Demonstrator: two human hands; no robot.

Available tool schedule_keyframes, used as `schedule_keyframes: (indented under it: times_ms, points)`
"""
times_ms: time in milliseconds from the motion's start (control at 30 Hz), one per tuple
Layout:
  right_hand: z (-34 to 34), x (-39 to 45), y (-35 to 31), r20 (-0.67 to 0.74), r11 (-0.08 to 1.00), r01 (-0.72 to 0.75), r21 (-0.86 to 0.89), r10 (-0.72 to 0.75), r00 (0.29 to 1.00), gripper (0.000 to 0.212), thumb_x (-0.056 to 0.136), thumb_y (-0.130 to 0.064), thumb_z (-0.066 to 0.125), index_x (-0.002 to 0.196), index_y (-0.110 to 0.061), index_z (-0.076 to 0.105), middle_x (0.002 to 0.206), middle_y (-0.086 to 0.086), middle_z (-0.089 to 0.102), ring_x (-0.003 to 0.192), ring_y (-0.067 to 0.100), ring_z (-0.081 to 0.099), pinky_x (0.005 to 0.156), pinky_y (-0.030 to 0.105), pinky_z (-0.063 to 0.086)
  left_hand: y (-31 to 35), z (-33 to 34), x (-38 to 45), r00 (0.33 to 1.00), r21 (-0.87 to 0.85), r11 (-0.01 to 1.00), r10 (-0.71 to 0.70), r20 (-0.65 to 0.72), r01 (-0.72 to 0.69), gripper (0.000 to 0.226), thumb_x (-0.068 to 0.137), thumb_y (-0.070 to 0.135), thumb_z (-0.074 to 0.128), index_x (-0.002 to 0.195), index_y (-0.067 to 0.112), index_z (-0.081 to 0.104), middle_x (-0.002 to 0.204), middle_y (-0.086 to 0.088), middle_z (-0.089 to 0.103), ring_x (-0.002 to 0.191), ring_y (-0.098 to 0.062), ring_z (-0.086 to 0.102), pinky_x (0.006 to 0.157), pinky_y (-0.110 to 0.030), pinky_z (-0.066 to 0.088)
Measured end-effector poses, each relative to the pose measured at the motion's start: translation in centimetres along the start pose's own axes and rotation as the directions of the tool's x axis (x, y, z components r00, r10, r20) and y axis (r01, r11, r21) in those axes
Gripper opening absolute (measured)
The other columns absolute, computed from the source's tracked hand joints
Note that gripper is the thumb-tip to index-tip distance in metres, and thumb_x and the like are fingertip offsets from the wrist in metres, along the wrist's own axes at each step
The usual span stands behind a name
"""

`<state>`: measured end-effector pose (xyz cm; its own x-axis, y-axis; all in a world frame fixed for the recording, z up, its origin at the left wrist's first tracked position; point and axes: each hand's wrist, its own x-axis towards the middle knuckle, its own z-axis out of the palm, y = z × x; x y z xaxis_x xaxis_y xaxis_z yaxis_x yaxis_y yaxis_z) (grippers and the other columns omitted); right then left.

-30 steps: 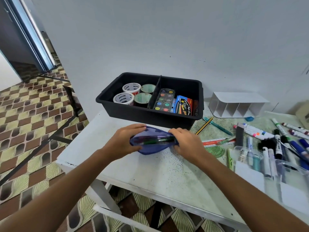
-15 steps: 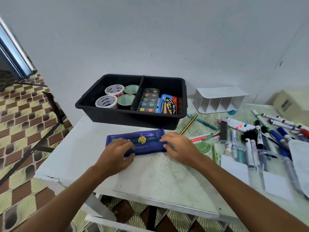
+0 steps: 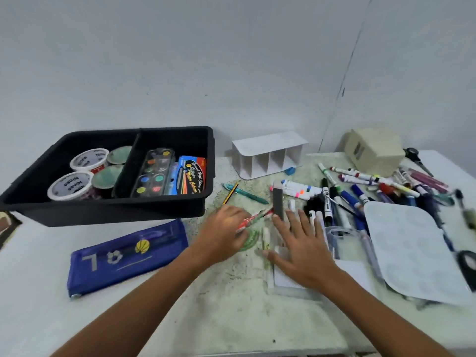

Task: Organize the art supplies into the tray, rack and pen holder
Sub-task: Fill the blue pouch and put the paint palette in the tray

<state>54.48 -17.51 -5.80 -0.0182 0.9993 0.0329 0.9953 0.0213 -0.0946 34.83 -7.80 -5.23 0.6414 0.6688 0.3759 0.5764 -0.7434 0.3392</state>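
Starting at the far left, you have the black tray (image 3: 180,204) with tape rolls (image 3: 69,185) in its left compartment and a paint palette (image 3: 152,172) plus a box of colours (image 3: 192,176) in its right one. Near it on the table (image 3: 128,318) lies the blue pencil case (image 3: 126,256), flat, with neither hand on it.

Your left hand (image 3: 221,235) sits just right of the case, fingers curled over a red and green pen (image 3: 253,219); it looks like a pinch, though blur makes the grip hard to confirm. Your right hand (image 3: 300,248) is beside it, fingers spread and straight, hovering over or resting on the clear holder (image 3: 342,235) and a slip of white paper (image 3: 286,276), holding nothing.

Further right the white rack (image 3: 268,155) stands empty against the wall, and the heap of markers (image 3: 360,186) sprawls well apart from it, reaching to the white lid (image 3: 412,251) and the beige box (image 3: 373,150).

Watch these risks:
- The pen lies among a pencil (image 3: 230,193) and a teal pen (image 3: 247,194); a hasty lift could drag or roll a neighbour off.
- Your spread right hand could tip the dark block (image 3: 278,203) standing by its fingertips, or shove the light clear holder.
- Sweeping into the marker heap may send round barrels rolling over the table's right edge.
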Motion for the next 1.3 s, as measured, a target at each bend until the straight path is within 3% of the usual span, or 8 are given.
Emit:
schedule_keyframes:
  times_ms: [200, 367, 567, 700, 800, 933, 1167, 1300]
  points:
    - [-0.5, 0.5, 2.5, -0.021, 0.997, 0.01, 0.073, -0.008, 1.0, 0.093, 0.079, -0.083, -0.006, 0.153, -0.028, 0.008, 0.159, 0.003, 0.002, 0.149, 0.026, -0.004, 0.116, 0.049, -0.009, 0.8, 3.5, 3.9, 0.991, 0.111, 0.987, -0.126, 0.055, 0.119, 0.04, 0.085, 0.038, 0.051, 0.107, 0.01, 0.068, 0.098, -0.007, 0.065, 0.094, -0.027, 0.058, 0.083, -0.04, 0.046]
    - [-1.6, 3.7, 3.6, -0.362, 0.978, -0.033, 0.204, 0.106, 0.926, 0.051, 0.091, -0.051, 0.038, 0.109, -0.014, 0.068, 0.11, 0.007, 0.062, 0.106, 0.031, 0.056, 0.088, 0.045, 0.042, 1.2, 4.3, 5.1, 0.973, 0.053, 0.972, -0.232, 0.02, 0.23, 0.032, 0.091, 0.037, 0.057, 0.111, 0.015, 0.069, 0.096, -0.003, 0.062, 0.093, -0.022, 0.055, 0.079, -0.034, 0.043]
    - [-4.1, 10.5, 3.2, -0.012, 0.945, -0.324, 0.041, 0.325, 0.946, 0.066, 0.083, -0.073, 0.045, 0.106, -0.014, 0.063, 0.121, 0.01, 0.059, 0.117, 0.03, 0.047, 0.096, 0.044, 0.037, 1.5, 4.2, 5.6, 0.961, 0.011, 0.961, -0.278, 0.002, 0.278, 0.027, 0.087, 0.036, 0.064, 0.103, 0.016, 0.074, 0.082, 0.002, 0.056, 0.08, -0.016, 0.053, 0.065, -0.028, 0.037]
    - [-3.1, 12.0, 3.1, 0.049, 0.889, -0.386, 0.247, 0.386, 0.921, 0.048, 0.08, -0.06, 0.062, 0.091, -0.013, 0.063, 0.096, 0.007, 0.065, 0.097, 0.028, 0.059, 0.081, 0.035, 0.048, 1.5, 4.1, 5.7, 0.952, -0.01, 0.952, -0.307, 0.011, 0.307, 0.02, 0.086, 0.028, 0.065, 0.096, 0.014, 0.075, 0.078, 0.005, 0.052, 0.079, -0.016, 0.051, 0.064, -0.028, 0.036]
    - [-4.1, 12.4, 3.5, 0.015, 0.624, -0.292, 0.725, 0.409, 0.912, 0.026, 0.086, -0.035, 0.064, 0.082, -0.01, 0.059, 0.076, 0.004, 0.062, 0.071, 0.019, 0.059, 0.062, 0.03, 0.047, 1.6, 3.6, 5.9, 0.928, -0.082, 0.926, -0.372, -0.03, 0.368, 0.016, 0.087, 0.025, 0.066, 0.093, 0.014, 0.075, 0.084, 0.002, 0.061, 0.082, -0.016, 0.055, 0.071, -0.032, 0.047]
    - [-6.9, 13.1, 4.5, 0.081, -0.178, 0.0, 0.984, 0.446, 0.891, 0.012, 0.091, -0.001, 0.049, 0.102, -0.007, 0.048, 0.073, 0.013, 0.063, 0.059, 0.022, 0.06, 0.057, 0.036, 0.053, 2.5, 2.8, 7.3, 0.794, -0.458, 0.742, -0.597, -0.117, 0.49, 0.012, 0.091, 0.019, 0.063, 0.094, 0.011, 0.071, 0.074, 0.007, 0.06, 0.061, -0.003, 0.049, 0.051, -0.013, 0.038]
    - [-6.7, 12.9, 4.0, 0.299, -0.243, -0.247, 0.938, 0.207, 0.932, 0.019, 0.085, -0.024, 0.07, 0.082, -0.011, 0.056, 0.061, -0.002, 0.049, 0.047, 0.01, 0.038, 0.038, 0.022, 0.029, 5.0, 2.0, 10.6, 0.818, -0.691, 0.636, -0.565, -0.114, 0.343, 0.005, 0.086, 0.016, 0.07, 0.089, 0.018, 0.072, 0.074, -0.002, 0.07, 0.066, -0.024, 0.065, 0.059, -0.035, 0.057]
    - [-7.0, 13.6, 4.6, 0.293, -0.289, -0.22, 0.932, 0.238, 0.926, 0.013, 0.089, -0.017, 0.066, 0.082, -0.009, 0.059, 0.063, 0.004, 0.059, 0.052, 0.016, 0.05, 0.044, 0.025, 0.042, 3.9, 2.8, 10.6, 0.813, -0.706, 0.592, -0.581, -0.041, 0.388, 0.015, 0.092, 0.018, 0.063, 0.105, 0.013, 0.067, 0.088, -0.008, 0.068, 0.074, -0.024, 0.068, 0.06, -0.035, 0.059]
